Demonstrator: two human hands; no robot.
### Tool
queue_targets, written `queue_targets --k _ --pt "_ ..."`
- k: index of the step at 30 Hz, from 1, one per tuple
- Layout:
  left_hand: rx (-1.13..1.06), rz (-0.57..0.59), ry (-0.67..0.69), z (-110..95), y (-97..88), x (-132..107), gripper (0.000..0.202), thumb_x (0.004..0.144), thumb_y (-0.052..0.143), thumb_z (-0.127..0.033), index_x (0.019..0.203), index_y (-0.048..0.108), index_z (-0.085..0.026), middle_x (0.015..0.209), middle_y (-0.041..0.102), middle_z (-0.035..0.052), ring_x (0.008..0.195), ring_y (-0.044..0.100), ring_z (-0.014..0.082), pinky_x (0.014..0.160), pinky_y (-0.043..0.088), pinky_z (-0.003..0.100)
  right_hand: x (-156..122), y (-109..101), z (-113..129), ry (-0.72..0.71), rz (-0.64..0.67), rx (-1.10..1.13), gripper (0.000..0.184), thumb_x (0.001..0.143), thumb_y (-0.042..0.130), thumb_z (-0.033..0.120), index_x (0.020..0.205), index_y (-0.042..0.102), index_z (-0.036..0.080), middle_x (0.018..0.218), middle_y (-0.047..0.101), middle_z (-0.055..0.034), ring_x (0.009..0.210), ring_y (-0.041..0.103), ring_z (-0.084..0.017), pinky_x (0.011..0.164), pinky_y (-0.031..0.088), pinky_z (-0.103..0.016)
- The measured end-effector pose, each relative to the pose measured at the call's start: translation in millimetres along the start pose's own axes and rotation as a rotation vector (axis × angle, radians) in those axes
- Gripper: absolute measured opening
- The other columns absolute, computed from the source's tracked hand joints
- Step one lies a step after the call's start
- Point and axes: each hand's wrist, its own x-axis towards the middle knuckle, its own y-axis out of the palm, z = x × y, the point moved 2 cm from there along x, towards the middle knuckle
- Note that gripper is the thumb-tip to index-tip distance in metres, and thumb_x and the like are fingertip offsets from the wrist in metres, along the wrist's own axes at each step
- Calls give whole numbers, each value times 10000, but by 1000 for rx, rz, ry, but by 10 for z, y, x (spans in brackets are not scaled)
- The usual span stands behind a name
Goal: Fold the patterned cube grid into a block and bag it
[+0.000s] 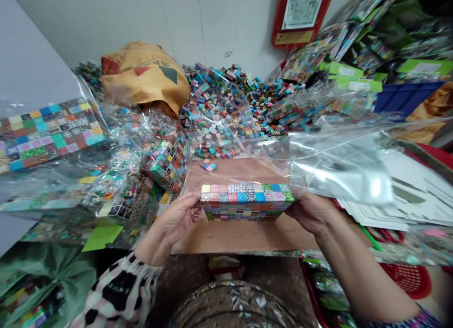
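Observation:
Between my two hands is a long block of small multicoloured patterned cubes (247,203), packed in neat rows, just over a brown board (226,236). My left hand (182,217) grips the block's left end, with the fingers curled against it. At the opposite end my right hand (309,212) holds the block's right edge; some of its fingers are hidden. A small loose cluster of cubes (208,165) lies on the board behind the block. Clear plastic film (339,172) spreads to the right, close behind my right hand.
A large heap of loose cubes (226,101) lies against the wall, beside a yellow-brown sack (148,78). Plastic-wrapped cube packs (170,158) crowd the left. White sheets (406,186), red-handled scissors (387,235) and a blue bin (406,99) are on the right.

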Motion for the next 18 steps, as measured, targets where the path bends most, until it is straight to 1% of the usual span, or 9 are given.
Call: queue_targets --k 4,6,8,10,13,15,18 --pt "4 25 -33 26 -52 10 120 874 694 -243 931 699 -137 718 670 32 530 552 85 451 403 167 24 -26 -15 -12 11 -8 228 513 755 223 729 735 296 775 744 60 699 585 -150 619 444 -238" --pt "10 45 -58 47 -72 21 152 861 718 -272 931 706 -138 722 678 42 530 556 89 453 406 170 36 -37 -23 -15 15 -11 224 519 757 234 733 737 297 799 752 58 706 590 -154 618 446 -240" --pt "-2 72 -55 69 -87 33 181 827 756 -266 944 714 -134 741 691 50 541 561 91 471 421 174 42 -42 -28 -14 15 -15 203 527 755 237 721 733 293 793 753 57 696 587 -153 610 444 -238" --pt "-28 101 -22 86 -99 39 242 771 807 -231 975 720 -132 794 711 60 579 583 99 507 449 183 38 -40 -29 -11 10 -21 181 537 749 235 708 729 289 769 747 57 682 581 -148 602 440 -234" --pt "-60 121 4 107 -109 39 315 705 855 -203 984 724 -139 848 728 66 641 618 125 564 484 212 21 -27 -25 4 7 -16 185 555 738 229 730 737 291 749 737 58 684 581 -145 615 449 -233" --pt "-72 121 1 116 -111 39 307 697 863 -203 967 728 -145 841 729 59 644 619 125 580 487 218 11 -21 -19 13 -4 -7 198 556 733 218 740 739 291 733 729 57 676 577 -145 617 451 -235" --pt "-73 108 -6 121 -108 46 256 715 857 -229 923 735 -141 796 723 50 621 603 112 555 463 201 8 -22 -16 9 -12 -13 180 549 727 207 713 724 282 720 724 57 667 566 -144 608 439 -237"
